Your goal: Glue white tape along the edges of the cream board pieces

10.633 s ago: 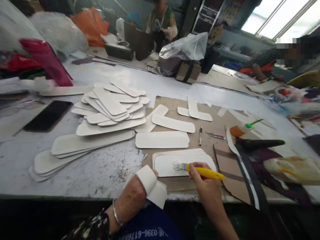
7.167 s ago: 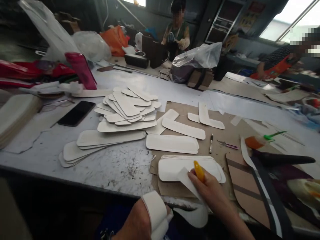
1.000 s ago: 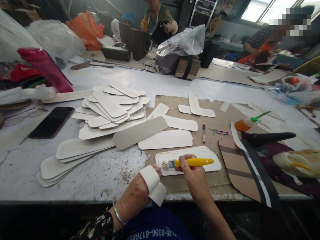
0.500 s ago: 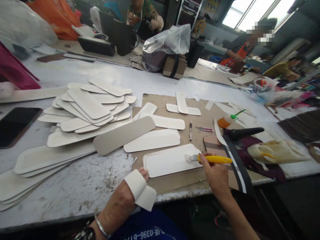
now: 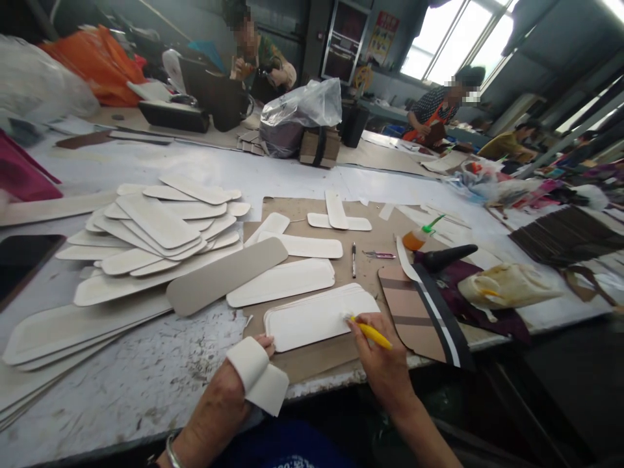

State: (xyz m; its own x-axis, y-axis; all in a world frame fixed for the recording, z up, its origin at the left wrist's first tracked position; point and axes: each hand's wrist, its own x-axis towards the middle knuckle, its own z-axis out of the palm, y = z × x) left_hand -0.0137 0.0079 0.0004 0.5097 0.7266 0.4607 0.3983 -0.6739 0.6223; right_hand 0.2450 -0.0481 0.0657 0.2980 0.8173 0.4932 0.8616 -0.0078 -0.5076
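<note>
**Q:** Nearest the body?
**A:** Right hand [image 5: 383, 364], thumb and fingers pinching a yellow-handled brush [image 5: 373, 335], its bristles at the top of a stack of white round-cornered panels [image 5: 316, 318]. Left hand [image 5: 229, 396], fingers pressed together and flat, sits just at the stack's near-left corner. Whether they touch it, I can't tell. A white strip [image 5: 256, 374] wraps that hand, with a metal bangle [image 5: 168, 452] on the wrist.

**Q:** Under them, and the edges?
**A:** The stack lies on a brown cardboard sheet [image 5: 297, 361], ahead of and between the hands. The bench's front edge [image 5: 316, 390] runs just below that sheet, beneath both hands.

**Q:** What crowds the right hand?
**A:** A tan-and-black pattern board [image 5: 419, 318] lies just to its right. Ahead of it are a pen [image 5: 353, 260] and an orange bottle with a green nozzle [image 5: 414, 240].

**Q:** Left of the hands?
**A:** A grey strip [image 5: 227, 273] lies across a loose pile of white strips [image 5: 151, 227], ahead of the left hand.

**Q:** Farther off?
**A:** A plastic bag on a cardboard bundle [image 5: 302, 110], and past it a co-worker [image 5: 266, 65] with their own hands at work.
</note>
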